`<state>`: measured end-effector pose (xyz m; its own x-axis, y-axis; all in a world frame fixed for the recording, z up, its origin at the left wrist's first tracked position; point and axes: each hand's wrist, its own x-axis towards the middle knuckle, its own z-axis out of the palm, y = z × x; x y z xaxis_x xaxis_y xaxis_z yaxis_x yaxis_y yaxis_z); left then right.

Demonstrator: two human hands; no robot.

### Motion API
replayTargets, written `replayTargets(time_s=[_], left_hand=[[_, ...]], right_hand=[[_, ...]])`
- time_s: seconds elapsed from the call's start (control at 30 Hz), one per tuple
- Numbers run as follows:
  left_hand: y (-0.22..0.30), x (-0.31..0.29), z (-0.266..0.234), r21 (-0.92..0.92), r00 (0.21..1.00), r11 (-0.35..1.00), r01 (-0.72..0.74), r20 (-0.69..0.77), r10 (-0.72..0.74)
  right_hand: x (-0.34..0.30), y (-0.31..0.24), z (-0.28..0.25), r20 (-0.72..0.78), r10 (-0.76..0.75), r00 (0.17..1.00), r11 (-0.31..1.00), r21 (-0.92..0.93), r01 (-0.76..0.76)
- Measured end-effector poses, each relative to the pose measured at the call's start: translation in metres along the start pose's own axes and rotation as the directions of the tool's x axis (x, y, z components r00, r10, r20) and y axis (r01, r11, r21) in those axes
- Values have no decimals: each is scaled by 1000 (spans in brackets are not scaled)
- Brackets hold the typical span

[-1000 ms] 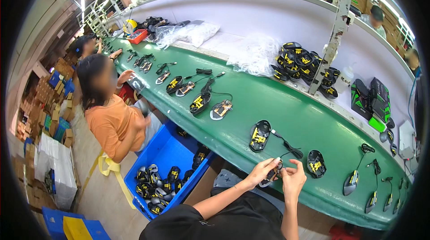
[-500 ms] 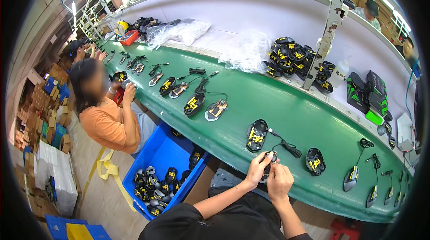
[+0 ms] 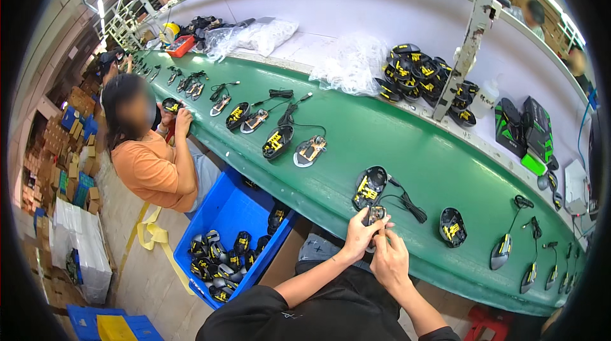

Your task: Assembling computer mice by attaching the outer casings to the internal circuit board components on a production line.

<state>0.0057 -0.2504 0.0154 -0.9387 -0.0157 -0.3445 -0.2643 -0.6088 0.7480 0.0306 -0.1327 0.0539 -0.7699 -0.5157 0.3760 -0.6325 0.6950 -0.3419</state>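
Over the near edge of the green conveyor belt (image 3: 344, 144), my left hand (image 3: 358, 234) is closed round a computer mouse base (image 3: 377, 214) with its circuit board showing. The fingers of my right hand (image 3: 391, 261) are bent together against the same mouse base, partly covering its near end. From the mouse base a black cable (image 3: 414, 207) runs to a loose coil on the belt. Just beyond my left hand lies an open black mouse shell (image 3: 369, 187) with yellow parts inside. Another such shell (image 3: 452, 228) lies to the right of my hands.
A blue bin (image 3: 216, 214) of mouse shells stands left of me, beside a seated co-worker in an orange top (image 3: 149, 166). Shells are heaped (image 3: 423, 77) by a metal post (image 3: 468, 42). Finished-looking mice (image 3: 501, 252) line the belt's right end.
The mouse base has tilted in my hands, so its circuit board now shows more. My right hand has shifted slightly left and down. The co-worker's hands have moved at the shell they hold.
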Motion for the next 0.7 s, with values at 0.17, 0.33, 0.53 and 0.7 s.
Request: replayTargets(time_s=[0.17,0.33,0.53,0.7], left_hand=[[6,5,5,-52,999,999,13,-45,-15],[27,9,4,-88,996,992,-88,21,91],[13,-3,18,-136,981,991,-1,191,27],[14,-19,23,-167,978,985,39,209,-4]], right_hand=[[-6,12,-8,-55,196,979,920,356,-164],[-15,63,-41,-390,459,798,888,227,-400],[-55,130,-42,-302,653,694,745,92,-661],[-50,125,-54,-308,731,609,680,259,-686]])
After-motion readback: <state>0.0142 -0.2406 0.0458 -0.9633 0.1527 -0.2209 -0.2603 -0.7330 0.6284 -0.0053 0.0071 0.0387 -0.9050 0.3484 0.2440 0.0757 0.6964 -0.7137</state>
